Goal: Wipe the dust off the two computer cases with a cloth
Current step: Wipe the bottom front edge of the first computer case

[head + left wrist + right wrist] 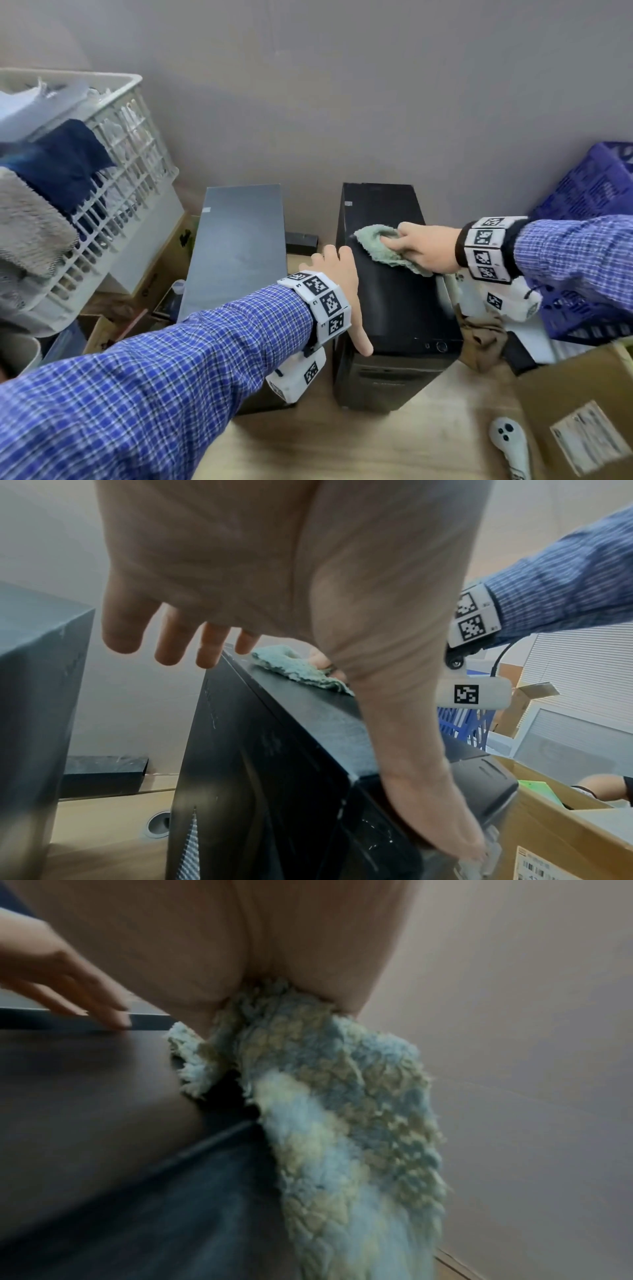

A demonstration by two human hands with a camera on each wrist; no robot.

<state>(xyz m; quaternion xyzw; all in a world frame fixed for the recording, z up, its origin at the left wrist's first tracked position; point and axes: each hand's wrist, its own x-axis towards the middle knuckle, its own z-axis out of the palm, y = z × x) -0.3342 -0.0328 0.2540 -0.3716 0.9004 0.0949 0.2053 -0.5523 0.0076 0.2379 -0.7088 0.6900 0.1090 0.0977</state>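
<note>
Right hand (423,250): clenched around a bunched green cloth (383,248), which is pressed onto the top of the black computer case (404,308), towards its rear.
Left hand (339,284): laid with fingers straight along the left top edge of the black computer case; nothing is grasped.
Grey computer case (236,250): stood just beside the black one on its left, on the wooden table (342,445), untouched.
Surroundings: a white basket (130,144) of fabrics is seen at the left, a blue crate (589,192) at the right, a cardboard box (582,404) near the front right.
</note>
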